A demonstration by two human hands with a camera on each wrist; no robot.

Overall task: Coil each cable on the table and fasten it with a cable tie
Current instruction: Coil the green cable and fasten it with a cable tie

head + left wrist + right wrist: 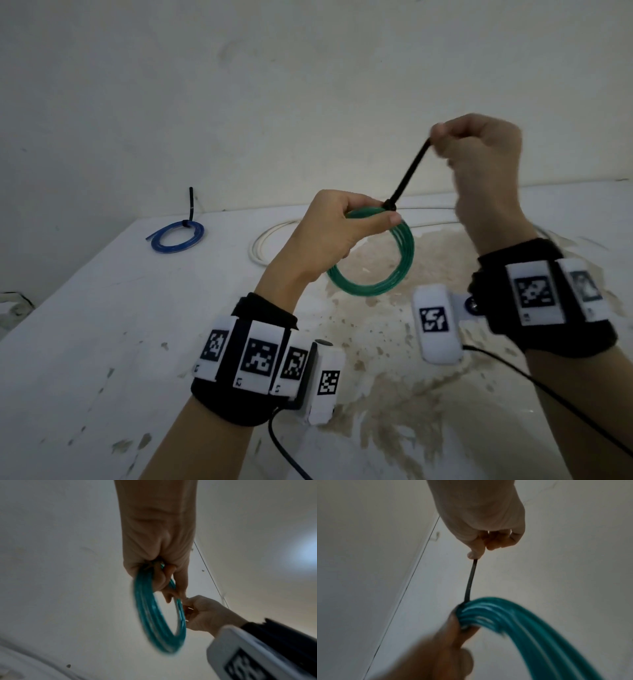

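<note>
Left hand [337, 228]: clamped on the top of the green cable coil [394, 270], thumb and fingers pinching the bundled turns just beside the tie head, holding the coil up above the middle of the desk [85, 325].
Right hand [479, 154]: fingers curled tight round the free tail of the black cable tie [409, 173], held above and to the right of the coil, the tail drawn straight between the two hands.
Green coil: hangs clear of the desk, several turns together; the tie wraps it at the top.
Risk, loose turns: if the left pinch slackens while the tail is under tension, a turn may slip out beside the tie and be left outside the loop.
Risk, pinched skin: the left fingertips sit right against the tie head, so further tightening may catch them.
Risk, slipping tail: the right hand holds only the tail's end; a jerk could pull it free.
Risk, overtightening: too hard a pull may crush the coil into a kink.
Blue coil [178, 236]: lies near the far left corner of the desk, already tied.
White cable [260, 251]: lies loose along the far edge, not yet tied.
</note>
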